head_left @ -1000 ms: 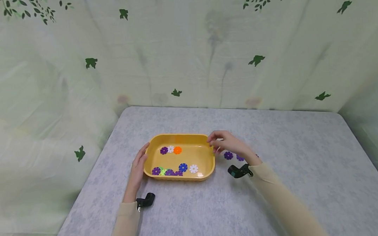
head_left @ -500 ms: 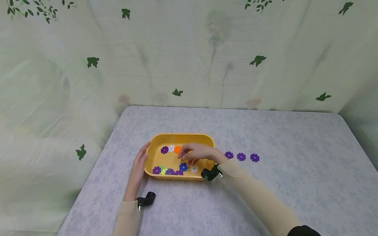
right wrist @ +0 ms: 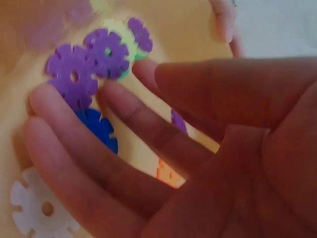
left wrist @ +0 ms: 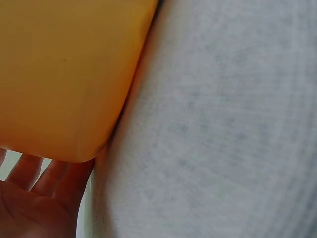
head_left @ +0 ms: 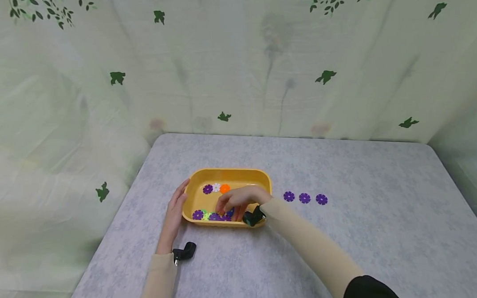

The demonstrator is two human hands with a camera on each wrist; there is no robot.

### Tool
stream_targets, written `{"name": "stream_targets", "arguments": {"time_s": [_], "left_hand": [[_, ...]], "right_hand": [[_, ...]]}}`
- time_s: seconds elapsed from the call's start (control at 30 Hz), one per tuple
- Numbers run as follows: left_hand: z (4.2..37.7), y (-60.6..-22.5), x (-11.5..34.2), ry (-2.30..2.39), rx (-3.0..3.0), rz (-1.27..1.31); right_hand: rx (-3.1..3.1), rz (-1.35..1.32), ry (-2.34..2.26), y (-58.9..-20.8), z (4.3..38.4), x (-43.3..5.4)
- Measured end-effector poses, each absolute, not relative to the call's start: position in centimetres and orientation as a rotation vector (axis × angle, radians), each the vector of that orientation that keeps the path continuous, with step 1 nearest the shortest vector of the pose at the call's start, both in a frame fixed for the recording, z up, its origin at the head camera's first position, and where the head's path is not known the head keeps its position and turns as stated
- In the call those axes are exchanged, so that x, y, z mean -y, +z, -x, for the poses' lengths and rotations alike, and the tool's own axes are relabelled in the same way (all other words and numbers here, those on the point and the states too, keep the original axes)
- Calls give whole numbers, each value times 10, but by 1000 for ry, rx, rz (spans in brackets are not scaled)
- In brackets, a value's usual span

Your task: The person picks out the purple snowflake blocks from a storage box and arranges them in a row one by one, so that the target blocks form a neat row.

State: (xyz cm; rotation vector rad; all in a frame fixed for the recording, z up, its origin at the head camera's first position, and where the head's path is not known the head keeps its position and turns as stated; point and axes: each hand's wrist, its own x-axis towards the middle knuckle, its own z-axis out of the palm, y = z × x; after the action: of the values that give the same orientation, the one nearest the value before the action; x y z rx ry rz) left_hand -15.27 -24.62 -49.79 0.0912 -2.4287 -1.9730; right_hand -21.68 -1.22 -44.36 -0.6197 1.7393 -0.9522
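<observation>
A yellow tray (head_left: 259, 178) holds several notched, flower-shaped plastic discs. My left hand (head_left: 174, 215) holds the tray's left end, its fingers (left wrist: 49, 177) against the outer wall and a digit over the rim. My right hand (head_left: 240, 200) reaches inside the tray near the front wall. In the right wrist view its fingers are spread and loosely bent, with nothing visible held. Its fingertips lie close to a purple disc (right wrist: 59, 67) and a blue disc (right wrist: 99, 131). A white disc (right wrist: 34, 210) lies beside them. Purple, white and orange discs (head_left: 224, 188) sit towards the tray's back.
Three purple discs (head_left: 304, 198) lie in a row on the grey table (head_left: 366, 232), right of the tray. A pale curtain (head_left: 235, 69) with leaf prints hangs behind the table. Each wrist wears a small black camera (head_left: 185, 251).
My right hand has moved left from the tray's right rim into the tray, then down towards the discs at its front. The three purple discs have come into full view. My left hand stays put.
</observation>
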Motion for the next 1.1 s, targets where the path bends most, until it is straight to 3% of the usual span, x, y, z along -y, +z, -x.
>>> {"name": "stream_targets", "arguments": {"time_s": [1.1], "left_hand": [[152, -503, 248, -1937, 2449, -89]], "right_hand": [[-1762, 591, -887, -448, 219, 15]]}}
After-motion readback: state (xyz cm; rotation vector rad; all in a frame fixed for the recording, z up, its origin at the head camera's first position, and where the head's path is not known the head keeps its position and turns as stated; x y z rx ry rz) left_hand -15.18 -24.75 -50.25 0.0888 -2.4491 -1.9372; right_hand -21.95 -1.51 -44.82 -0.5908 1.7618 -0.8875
